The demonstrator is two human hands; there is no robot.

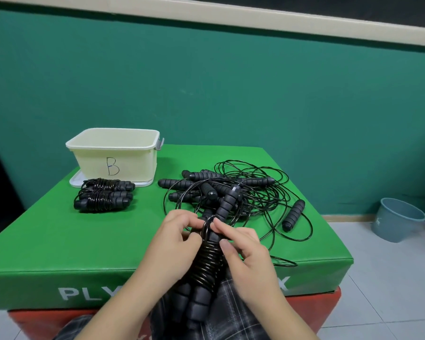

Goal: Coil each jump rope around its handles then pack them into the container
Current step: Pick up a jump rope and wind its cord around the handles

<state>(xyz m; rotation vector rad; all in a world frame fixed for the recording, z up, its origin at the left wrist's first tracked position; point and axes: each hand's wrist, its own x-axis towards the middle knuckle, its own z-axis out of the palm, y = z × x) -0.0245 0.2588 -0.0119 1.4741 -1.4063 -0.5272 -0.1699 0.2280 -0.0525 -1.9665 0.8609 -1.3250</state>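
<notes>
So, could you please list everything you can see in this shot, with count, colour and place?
container: one, cream, marked B, far left of green mat.
lid: one, white, under the container.
coiled ropes: two or three, black, in front of the container.
loose ropes: tangled pile, black, count unclear, right half of mat.
green mat: one, atop a red block.
bucket: one, blue-grey, floor at right.
held rope: one, black, partly coiled round its handles.
left hand: holds the bundle.
right hand: pinches the cord.
</notes>
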